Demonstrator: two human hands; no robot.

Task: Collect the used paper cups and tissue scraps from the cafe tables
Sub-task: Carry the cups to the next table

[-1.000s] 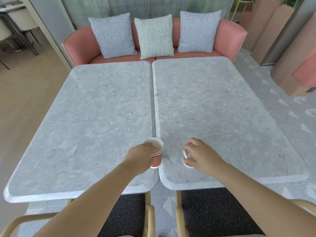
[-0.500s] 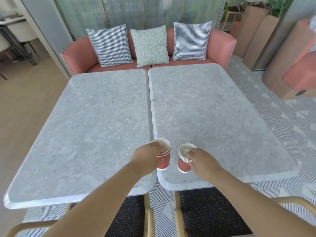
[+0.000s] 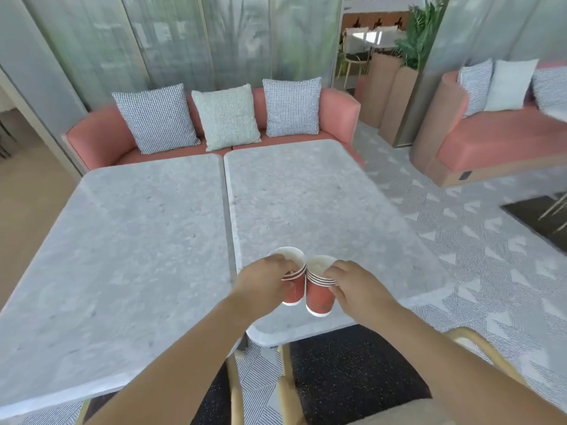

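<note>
Paper cup (image 3: 295,285) gripped by left hand (image 3: 260,283), second cup (image 3: 319,297) by right hand (image 3: 359,289); both now lifted above marble table (image 3: 306,194) near edge, touching, ready to nest.

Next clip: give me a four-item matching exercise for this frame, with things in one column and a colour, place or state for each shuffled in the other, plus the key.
Things
1. left hand
2. middle cushion
3. sofa
4. potted plant

Descriptions
a. salmon pink
b. grips a red paper cup
c. pale grey-green, speckled
d. green, far back on the right

Pairs: 1-b, 2-c, 3-a, 4-d
</note>
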